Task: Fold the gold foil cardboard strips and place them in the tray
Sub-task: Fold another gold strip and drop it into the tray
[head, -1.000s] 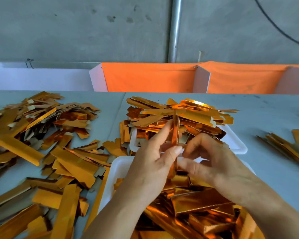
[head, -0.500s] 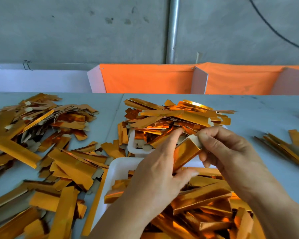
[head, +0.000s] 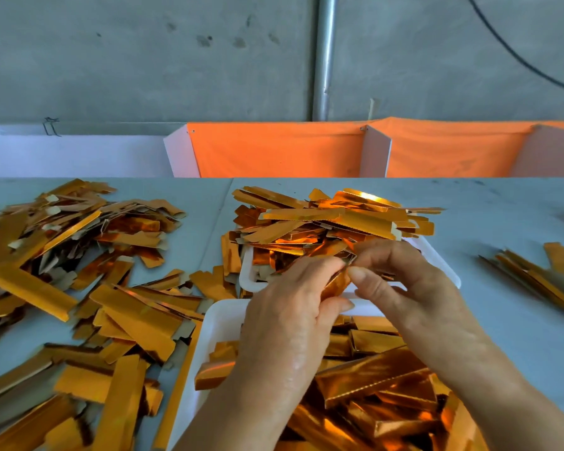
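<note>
Since a moment ago the two hands have drawn closer together and the shiny gold foil cardboard strip (head: 336, 283) between them, then held out at a slant, is now pinched short and nearly hidden, which I take to mean the fold is being pressed home. To the far left a loose heap of unfolded gold strips (head: 79, 255) sprawls over the grey table (head: 502, 320). Next comes the left hand (head: 293, 307), fingers curled and thumb pressed against the strip's lower side. The right hand (head: 401, 281) meets it from the other side, thumb and forefinger nipping the strip's upper end. They work above the near white plastic tray (head: 222, 320), already holding many folded gold pieces (head: 375, 382); beyond it a second white tray (head: 248, 275) is piled high with strips. Judging by this, the piece is close to ready for dropping into the near tray.
</note>
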{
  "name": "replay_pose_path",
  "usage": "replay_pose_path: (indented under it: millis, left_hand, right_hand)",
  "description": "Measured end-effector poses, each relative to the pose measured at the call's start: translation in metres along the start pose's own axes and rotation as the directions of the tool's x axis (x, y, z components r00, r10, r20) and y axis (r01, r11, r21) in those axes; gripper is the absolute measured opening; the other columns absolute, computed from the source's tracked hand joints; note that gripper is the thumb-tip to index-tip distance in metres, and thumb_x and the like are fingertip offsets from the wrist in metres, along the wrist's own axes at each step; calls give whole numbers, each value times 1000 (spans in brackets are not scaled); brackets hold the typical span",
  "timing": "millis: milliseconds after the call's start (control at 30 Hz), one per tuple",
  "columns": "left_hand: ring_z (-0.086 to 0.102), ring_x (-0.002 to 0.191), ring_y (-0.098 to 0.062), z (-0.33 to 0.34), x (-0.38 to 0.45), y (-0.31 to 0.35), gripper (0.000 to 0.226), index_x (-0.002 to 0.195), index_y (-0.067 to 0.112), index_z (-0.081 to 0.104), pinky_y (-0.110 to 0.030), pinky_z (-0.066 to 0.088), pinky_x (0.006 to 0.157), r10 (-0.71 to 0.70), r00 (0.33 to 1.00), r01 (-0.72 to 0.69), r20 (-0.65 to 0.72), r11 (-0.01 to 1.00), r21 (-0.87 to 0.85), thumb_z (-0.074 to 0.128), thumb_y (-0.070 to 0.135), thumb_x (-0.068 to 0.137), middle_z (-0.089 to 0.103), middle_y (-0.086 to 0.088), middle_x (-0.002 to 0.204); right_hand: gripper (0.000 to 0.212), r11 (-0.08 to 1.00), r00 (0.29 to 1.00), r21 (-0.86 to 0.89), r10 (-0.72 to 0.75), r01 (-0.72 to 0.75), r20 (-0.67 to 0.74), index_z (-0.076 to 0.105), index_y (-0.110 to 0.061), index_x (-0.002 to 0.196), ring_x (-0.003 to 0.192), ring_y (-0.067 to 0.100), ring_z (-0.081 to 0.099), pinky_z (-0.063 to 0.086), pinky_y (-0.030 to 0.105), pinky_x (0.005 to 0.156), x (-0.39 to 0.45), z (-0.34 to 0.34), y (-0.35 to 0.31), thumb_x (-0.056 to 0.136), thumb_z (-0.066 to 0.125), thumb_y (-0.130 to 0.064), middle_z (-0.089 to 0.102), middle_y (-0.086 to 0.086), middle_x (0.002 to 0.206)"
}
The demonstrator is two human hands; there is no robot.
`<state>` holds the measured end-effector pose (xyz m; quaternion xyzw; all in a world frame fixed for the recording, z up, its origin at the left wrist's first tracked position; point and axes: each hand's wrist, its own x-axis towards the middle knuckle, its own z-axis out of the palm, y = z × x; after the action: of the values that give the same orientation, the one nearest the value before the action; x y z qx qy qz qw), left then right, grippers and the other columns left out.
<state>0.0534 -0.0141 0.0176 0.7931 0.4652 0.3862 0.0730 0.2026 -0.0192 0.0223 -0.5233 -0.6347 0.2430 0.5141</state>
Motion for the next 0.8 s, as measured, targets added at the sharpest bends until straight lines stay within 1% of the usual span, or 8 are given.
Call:
replay_pose_path:
  millis: [67, 100, 233, 333, 400, 467, 567, 800]
  left_hand:
    - [59, 100, -8, 1, 0, 2, 41, 126, 29, 54, -24, 49, 81, 13, 1000, -14, 7, 999, 29, 63, 33, 87, 62, 12, 111]
    - [59, 99, -9, 3, 0, 2, 40, 127, 29, 53, -24, 49, 80, 19, 1000, -20, 18, 999, 51, 61, 32, 88, 62, 11, 110]
    - [61, 96, -13, 3, 0, -1, 44, 132, 24, 52, -26, 51, 78, 45, 999, -46, 21, 995, 83, 60, 30, 89, 64, 7, 107]
    - [50, 107, -5, 6, -2, -2, 60, 145, 33, 28, -15, 38, 82, 52, 998, -55, 39, 996, 70, 52, 42, 91, 53, 15, 119]
    - [50, 107, -5, 8, -4, -2, 65, 147, 35, 20, -15, 38, 81, 60, 997, -63, 45, 995, 75, 52, 43, 91, 52, 15, 121]
    - [53, 106, -7, 8, -4, -3, 63, 148, 34, 21, -19, 44, 83, 54, 998, -57, 46, 996, 73, 52, 39, 93, 54, 13, 122]
    - [51, 110, -4, 6, -4, -4, 59, 147, 36, 21, -18, 43, 87, 48, 998, -50, 35, 997, 51, 48, 38, 95, 50, 15, 127]
    - [54, 103, -2, 5, -4, -4, 50, 141, 32, 36, -21, 50, 87, 66, 996, -65, 62, 998, -23, 52, 33, 94, 56, 15, 117]
  right_hand:
    - [5, 1000, 1000, -4, 17, -17, -10, 65, -29, 79, 96, 6, 63, 54, 29, 81, 2, 2, 3, 81, 66, -33, 64, -13, 101]
    - [5, 999, 999, 27, 37, -38, 13, 65, -27, 78, 92, 7, 65, 57, 31, 78, 2, 1, 4, 82, 68, -26, 66, -12, 97]
    - [5, 984, 986, 152, 76, -98, 146, 65, -26, 75, 78, 10, 68, 58, 27, 68, 2, -2, 2, 72, 70, -27, 69, -7, 83]
    - [9, 972, 989, 195, 115, -132, 95, 66, -21, 74, 73, 17, 70, 58, 24, 67, 3, -1, 4, 79, 70, -15, 68, 4, 75]
    - [2, 958, 988, 243, 139, -151, 65, 67, -15, 78, 74, 19, 70, 57, 20, 66, 4, -1, 3, 77, 69, -15, 68, 7, 75]
    - [16, 958, 987, 242, 138, -153, 79, 67, -13, 82, 74, 17, 71, 57, 20, 66, 3, 0, 2, 72, 66, -24, 69, 4, 74]
    - [26, 958, 982, 231, 146, -171, 122, 68, -14, 85, 74, 14, 70, 56, 20, 65, 3, -2, 2, 66, 67, -31, 70, 0, 76]
    - [11, 880, 943, 390, 161, -271, 291, 71, -15, 81, 85, 24, 70, 58, 28, 74, 3, -12, 4, 71, 70, -20, 70, 6, 83]
